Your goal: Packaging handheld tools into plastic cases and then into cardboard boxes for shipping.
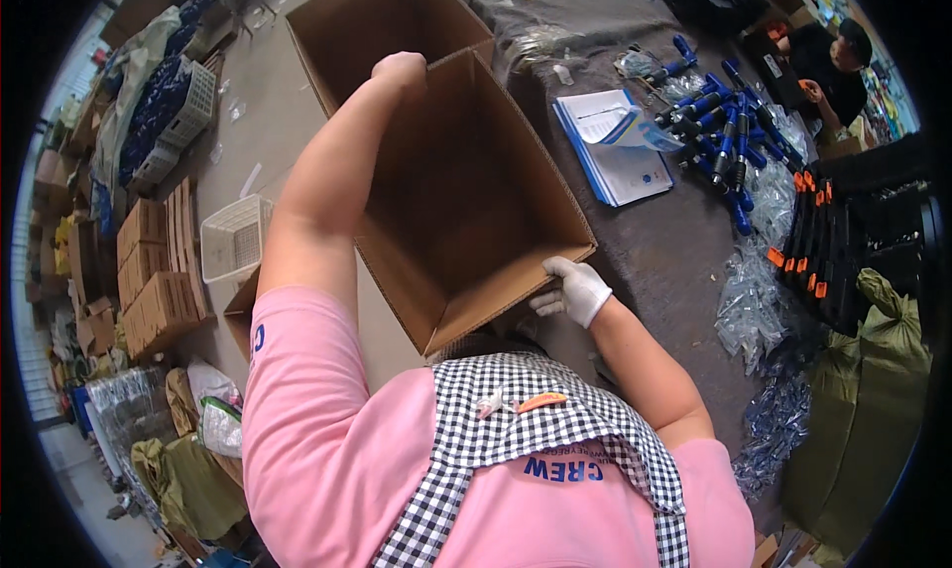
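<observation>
An open, empty cardboard box (476, 191) is tilted in front of my body, its inside facing me. My left hand (402, 72), bare, is closed at the far left edge of this box, its fingers mostly hidden. In a white glove, my right hand (573, 290) grips the near right corner of the rim, thumb side on top and the other fingers underneath. A second open cardboard box (387, 17) stands just beyond, touching or nearly touching the first one's far edge.
On the dark covered table (645, 260) to the right lie papers (620, 151), blue-handled tools (729, 122), clear plastic bags (754, 300) and black parts with orange ends (808, 236). Another person (833, 72) works at the far right. Leftward are a white basket (236, 239) and stacked cartons (159, 290).
</observation>
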Demonstrator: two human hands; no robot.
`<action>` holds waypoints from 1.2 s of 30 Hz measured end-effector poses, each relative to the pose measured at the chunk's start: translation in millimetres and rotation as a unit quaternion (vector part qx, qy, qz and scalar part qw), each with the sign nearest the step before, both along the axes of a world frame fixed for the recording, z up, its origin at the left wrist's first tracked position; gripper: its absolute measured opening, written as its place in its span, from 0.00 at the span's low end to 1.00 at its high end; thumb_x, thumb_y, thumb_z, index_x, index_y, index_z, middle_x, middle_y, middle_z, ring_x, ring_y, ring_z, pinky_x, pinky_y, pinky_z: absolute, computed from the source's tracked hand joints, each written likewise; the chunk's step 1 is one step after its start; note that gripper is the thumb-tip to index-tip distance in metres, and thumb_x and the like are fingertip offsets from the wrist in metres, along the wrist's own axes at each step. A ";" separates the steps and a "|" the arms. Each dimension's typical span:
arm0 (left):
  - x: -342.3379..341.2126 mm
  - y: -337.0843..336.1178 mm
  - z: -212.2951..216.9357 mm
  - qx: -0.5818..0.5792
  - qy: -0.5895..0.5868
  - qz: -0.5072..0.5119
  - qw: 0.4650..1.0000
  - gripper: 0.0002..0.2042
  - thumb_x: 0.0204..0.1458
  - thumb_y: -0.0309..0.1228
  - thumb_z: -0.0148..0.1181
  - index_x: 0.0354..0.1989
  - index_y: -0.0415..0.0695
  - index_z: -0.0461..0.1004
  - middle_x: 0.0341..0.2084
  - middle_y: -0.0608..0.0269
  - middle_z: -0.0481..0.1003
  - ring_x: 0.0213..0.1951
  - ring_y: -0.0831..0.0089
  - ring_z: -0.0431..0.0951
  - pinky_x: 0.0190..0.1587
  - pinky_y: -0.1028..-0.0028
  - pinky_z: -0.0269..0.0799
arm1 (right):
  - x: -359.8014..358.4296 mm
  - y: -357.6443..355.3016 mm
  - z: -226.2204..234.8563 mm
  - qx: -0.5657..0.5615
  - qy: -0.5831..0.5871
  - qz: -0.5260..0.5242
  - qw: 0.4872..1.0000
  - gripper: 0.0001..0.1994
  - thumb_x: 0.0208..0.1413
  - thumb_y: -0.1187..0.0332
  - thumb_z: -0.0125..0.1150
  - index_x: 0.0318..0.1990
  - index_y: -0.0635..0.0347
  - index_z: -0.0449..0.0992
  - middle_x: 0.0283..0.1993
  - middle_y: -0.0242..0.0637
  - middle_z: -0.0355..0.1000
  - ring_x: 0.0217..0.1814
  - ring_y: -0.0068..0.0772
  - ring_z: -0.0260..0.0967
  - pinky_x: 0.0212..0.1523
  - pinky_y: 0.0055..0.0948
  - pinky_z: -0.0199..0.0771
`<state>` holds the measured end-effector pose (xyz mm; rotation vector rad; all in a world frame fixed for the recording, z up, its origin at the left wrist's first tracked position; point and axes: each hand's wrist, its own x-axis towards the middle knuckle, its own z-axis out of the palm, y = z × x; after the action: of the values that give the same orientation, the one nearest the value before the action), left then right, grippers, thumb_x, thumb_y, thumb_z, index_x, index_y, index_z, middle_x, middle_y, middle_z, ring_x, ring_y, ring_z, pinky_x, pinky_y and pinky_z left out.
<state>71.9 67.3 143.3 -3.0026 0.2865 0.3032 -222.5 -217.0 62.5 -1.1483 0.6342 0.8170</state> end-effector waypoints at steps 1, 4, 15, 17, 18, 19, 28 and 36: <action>14.9 -6.3 -8.8 -0.002 0.020 0.009 1.000 0.12 0.47 0.29 0.58 0.40 0.44 0.81 0.42 0.50 0.79 0.48 0.55 0.78 0.48 0.62 0.75 | 4.7 -6.6 1.7 -0.024 0.014 0.010 1.000 0.26 0.58 0.57 0.54 0.57 0.67 0.63 0.59 0.53 0.62 0.41 0.60 0.75 0.34 0.47 0.80; 52.6 -8.0 -39.2 -0.038 0.056 -0.001 0.998 0.13 0.42 0.28 0.58 0.37 0.43 0.81 0.37 0.48 0.79 0.43 0.53 0.79 0.44 0.62 0.75 | 28.5 -31.6 5.2 -0.010 0.015 0.038 0.999 0.31 0.57 0.52 0.53 0.60 0.68 0.61 0.62 0.53 0.61 0.40 0.62 0.75 0.37 0.49 0.79; -7.9 32.1 -41.4 -0.115 0.012 -0.019 0.993 0.40 0.40 0.50 0.70 0.62 0.47 0.63 0.53 0.49 0.72 0.55 0.53 0.71 0.57 0.61 0.67 | 39.7 -27.9 3.9 -0.137 0.027 0.052 0.989 0.27 0.57 0.50 0.53 0.53 0.67 0.69 0.47 0.51 0.73 0.39 0.49 0.77 0.34 0.37 0.80; -24.8 52.1 -38.9 -0.108 0.028 0.009 0.994 0.43 0.41 0.53 0.68 0.65 0.48 0.59 0.54 0.55 0.70 0.58 0.58 0.68 0.59 0.63 0.67 | 42.2 -29.4 4.3 -0.137 0.053 0.049 0.988 0.26 0.56 0.53 0.53 0.53 0.67 0.69 0.49 0.50 0.72 0.38 0.48 0.76 0.33 0.38 0.80; -31.1 60.6 -40.6 -0.109 0.030 0.013 0.993 0.43 0.41 0.53 0.68 0.65 0.48 0.59 0.54 0.55 0.70 0.58 0.58 0.68 0.59 0.63 0.67 | 43.0 -34.8 3.5 -0.130 0.063 0.057 0.988 0.25 0.55 0.54 0.54 0.53 0.66 0.69 0.52 0.48 0.71 0.39 0.46 0.76 0.34 0.39 0.80; -39.9 68.1 -40.6 -0.094 0.015 0.023 0.995 0.44 0.40 0.54 0.68 0.65 0.48 0.59 0.55 0.55 0.70 0.59 0.58 0.67 0.60 0.63 0.66 | 45.9 -38.7 6.7 -0.137 0.086 0.095 0.982 0.24 0.55 0.55 0.53 0.53 0.66 0.68 0.52 0.49 0.71 0.38 0.48 0.76 0.35 0.41 0.80; -133.2 85.8 -31.4 -0.161 -0.172 0.173 0.956 0.38 0.41 0.48 0.71 0.59 0.43 0.64 0.49 0.45 0.72 0.52 0.51 0.72 0.53 0.61 0.70 | 72.2 -80.1 25.9 -0.115 0.066 0.114 0.985 0.17 0.54 0.65 0.51 0.46 0.69 0.68 0.41 0.56 0.73 0.34 0.53 0.76 0.33 0.47 0.81; -251.5 71.6 -33.8 -0.227 0.050 0.186 0.955 0.13 0.44 0.34 0.63 0.29 0.33 0.77 0.29 0.38 0.75 0.36 0.42 0.76 0.42 0.55 0.73 | 116.7 -110.5 53.5 -0.233 0.024 0.258 0.937 0.15 0.52 0.67 0.52 0.42 0.70 0.72 0.35 0.54 0.74 0.27 0.53 0.75 0.25 0.46 0.79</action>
<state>-179.7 138.9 109.4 -3.4937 -0.2453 0.4825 -105.8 -327.5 116.0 -1.7776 0.5880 1.1788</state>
